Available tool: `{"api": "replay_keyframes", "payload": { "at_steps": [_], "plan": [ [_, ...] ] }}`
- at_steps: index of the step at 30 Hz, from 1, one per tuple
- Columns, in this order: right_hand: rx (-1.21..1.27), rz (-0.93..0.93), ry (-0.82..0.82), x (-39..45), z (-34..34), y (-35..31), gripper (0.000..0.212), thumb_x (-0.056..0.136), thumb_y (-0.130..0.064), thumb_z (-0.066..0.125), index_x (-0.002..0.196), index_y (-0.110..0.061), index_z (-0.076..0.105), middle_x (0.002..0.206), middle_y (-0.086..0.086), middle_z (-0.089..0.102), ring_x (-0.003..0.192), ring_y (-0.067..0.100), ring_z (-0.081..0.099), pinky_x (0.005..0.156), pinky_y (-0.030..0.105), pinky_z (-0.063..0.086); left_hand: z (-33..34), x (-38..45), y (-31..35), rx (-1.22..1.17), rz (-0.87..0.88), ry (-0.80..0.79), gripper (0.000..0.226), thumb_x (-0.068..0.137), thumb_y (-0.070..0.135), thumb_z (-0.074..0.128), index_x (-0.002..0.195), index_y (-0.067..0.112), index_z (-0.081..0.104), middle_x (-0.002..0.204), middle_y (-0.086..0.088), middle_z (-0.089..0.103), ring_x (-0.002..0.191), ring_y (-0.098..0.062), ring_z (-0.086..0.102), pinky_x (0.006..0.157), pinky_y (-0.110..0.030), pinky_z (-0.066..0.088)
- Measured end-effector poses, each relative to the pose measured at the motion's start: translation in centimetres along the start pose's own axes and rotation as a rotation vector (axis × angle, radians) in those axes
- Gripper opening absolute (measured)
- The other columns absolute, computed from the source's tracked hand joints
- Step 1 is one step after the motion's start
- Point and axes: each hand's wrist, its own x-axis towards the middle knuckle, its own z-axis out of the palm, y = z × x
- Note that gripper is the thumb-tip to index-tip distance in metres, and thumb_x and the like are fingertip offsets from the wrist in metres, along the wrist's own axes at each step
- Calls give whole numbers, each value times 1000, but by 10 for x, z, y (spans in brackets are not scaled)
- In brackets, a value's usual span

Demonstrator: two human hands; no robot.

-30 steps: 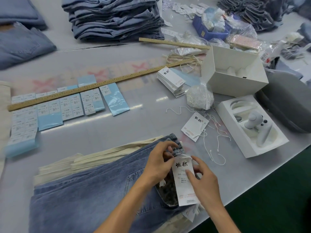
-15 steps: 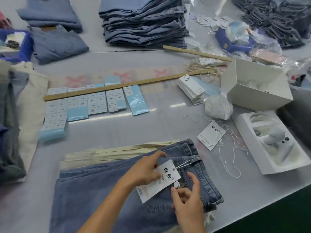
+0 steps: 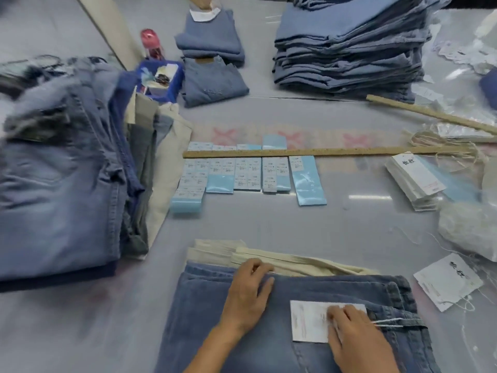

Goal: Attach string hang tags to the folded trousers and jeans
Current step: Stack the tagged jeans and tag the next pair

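Folded blue jeans (image 3: 209,319) lie at the table's near edge on top of folded cream trousers (image 3: 295,261). A white hang tag (image 3: 306,324) lies flat on the jeans near the waistband. Its white string (image 3: 387,322) runs to a belt loop. My right hand (image 3: 355,337) presses flat on the tag's right part and covers it. My left hand (image 3: 248,294) rests on the denim, with its fingers bent over the far edge of the jeans.
A tall pile of jeans (image 3: 59,184) stands at the left and a stack of denim (image 3: 347,49) at the back. Label strips (image 3: 242,173) lie under a wooden ruler (image 3: 322,152). At the right are stacked hang tags (image 3: 414,181), a loose tag (image 3: 447,281) and a bag of strings (image 3: 468,230).
The tag went from held up in both hands to lying flat on the jeans. My left hand let it go and moved to the jeans' far edge. The view swung left.
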Motion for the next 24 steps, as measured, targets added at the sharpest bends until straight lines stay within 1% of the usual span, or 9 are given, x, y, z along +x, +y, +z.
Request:
{"api": "replay_keyframes", "payload": {
  "at_steps": [2, 4, 6, 8, 11, 13, 16, 20, 24],
  "plan": [
    [278, -254, -480, 31, -47, 13, 46, 105, -18, 44, 147, 0, 36, 155, 18, 39, 117, -2, 54, 114, 40, 40, -37, 3, -20, -66, -205, 302, 20, 97, 23, 60, 114, 32, 63, 113, 14, 56, 106, -6, 58, 87, -19, 49],
    [650, -456, -814, 67, -60, 6, 49, 110, -20, 25, 153, 4, 15, 164, 22, 9, 143, 10, 34, 121, 38, 28, -88, 12, -41, -138, -472, 672, 23, 97, 17, 64, 115, 31, 59, 110, 7, 60, 96, -15, 63, 78, -24, 51],
    [299, -264, -492, 74, -47, -46, 57, 103, -58, 25, 143, -20, 41, 152, 11, 46, 129, 19, 53, 100, 30, 45, -142, 19, -60, -223, -678, 1027, 29, 95, 15, 68, 120, 20, 54, 105, -2, 63, 87, -24, 64, 70, -24, 49],
    [23, -221, -137, 73, -35, -111, 27, 101, -53, 37, 116, -36, 52, 121, -8, 67, 107, 16, 65, 81, 30, 46, -182, 23, -71, -292, -802, 1269, 39, 96, 23, 66, 128, 12, 47, 95, -4, 68, 82, -25, 63, 69, -26, 45],
    [256, -396, -35, 116, -32, -194, 17, 99, -37, 49, 111, -34, 61, 99, -11, 69, 90, 15, 64, 71, 30, 43, -214, 26, -76, -318, -962, 1465, 44, 95, 35, 64, 128, 12, 46, 82, 2, 65, 80, -25, 59, 70, -31, 38],
    [385, -455, -64, 139, -46, -243, 15, 98, -33, 53, 108, -31, 65, 95, -11, 69, 85, 13, 63, 75, 31, 49, -233, 23, -82, -413, -1043, 1539, 52, 91, 36, 69, 130, 8, 50, 97, -5, 67, 95, -32, 62, 74, -35, 43],
    [521, -566, -185, 147, -45, -298, 15, 98, -27, 56, 105, -22, 69, 96, -3, 71, 86, 18, 66, 82, 35, 54, -266, 13, -96, -752, -1226, 1335, 78, 80, 35, 84, 138, 0, 47, 136, -17, 58, 118, -37, 60, 97, -47, 53],
    [690, -502, -425, 150, -29, -311, 15, 100, -20, 56, 105, -13, 69, 84, 3, 70, 69, 12, 64, 68, 28, 53, -295, 7, -98, -806, -1073, 1308, 54, 79, 20, 85, 123, 8, 56, 130, -9, 64, 107, -30, 64, 97, -47, 55],
    [952, -322, -637, 151, -14, -301, 20, 101, -23, 60, 109, -7, 68, 85, 5, 69, 69, 12, 63, 63, 23, 50, -316, 21, -82, -860, -972, 1356, 67, 82, 22, 80, 140, 6, 51, 126, -9, 65, 105, -30, 65, 93, -42, 56]
  ]
}}
